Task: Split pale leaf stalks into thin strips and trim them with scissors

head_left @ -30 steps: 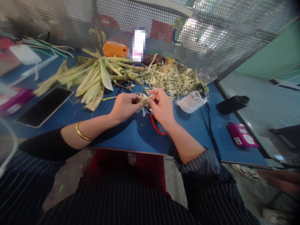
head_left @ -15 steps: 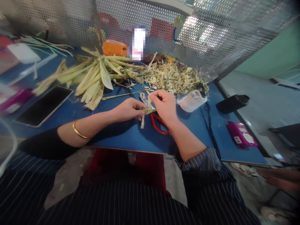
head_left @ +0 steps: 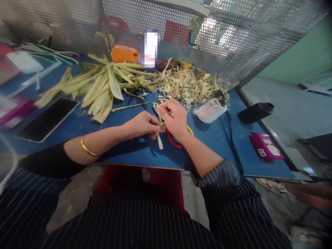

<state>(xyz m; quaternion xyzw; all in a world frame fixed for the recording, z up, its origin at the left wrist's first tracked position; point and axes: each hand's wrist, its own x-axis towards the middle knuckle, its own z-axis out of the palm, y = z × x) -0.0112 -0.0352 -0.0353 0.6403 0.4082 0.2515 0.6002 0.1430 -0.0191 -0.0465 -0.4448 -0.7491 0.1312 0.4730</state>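
Observation:
A thin pale-green strip of husk (head_left: 160, 141) is pinched between the fingertips of my left hand (head_left: 143, 125), and its lower end hangs down. My right hand (head_left: 174, 117) closes its thumb and fingers on the upper part of the same strip, close beside the left fingertips. Partly hidden under my right hand lies a pair of scissors (head_left: 173, 141) with red and yellow handles. Behind my hands a bundle of husk leaves (head_left: 101, 91) spreads to the left, and a heap of shredded husk (head_left: 186, 84) lies to the right.
On the blue table (head_left: 140, 152) are a phone (head_left: 48, 119), a bundle of white string (head_left: 211, 110), a black cylinder (head_left: 255, 113) and a purple packet (head_left: 266, 146). An orange packet (head_left: 125, 54) stands by the perforated metal screen (head_left: 135, 20). Another person's foot (head_left: 272, 185) shows at lower right.
My right hand has shifted left and covers more of the scissors, whose yellow handle now shows. The strip's hanging end has swung slightly right and lower.

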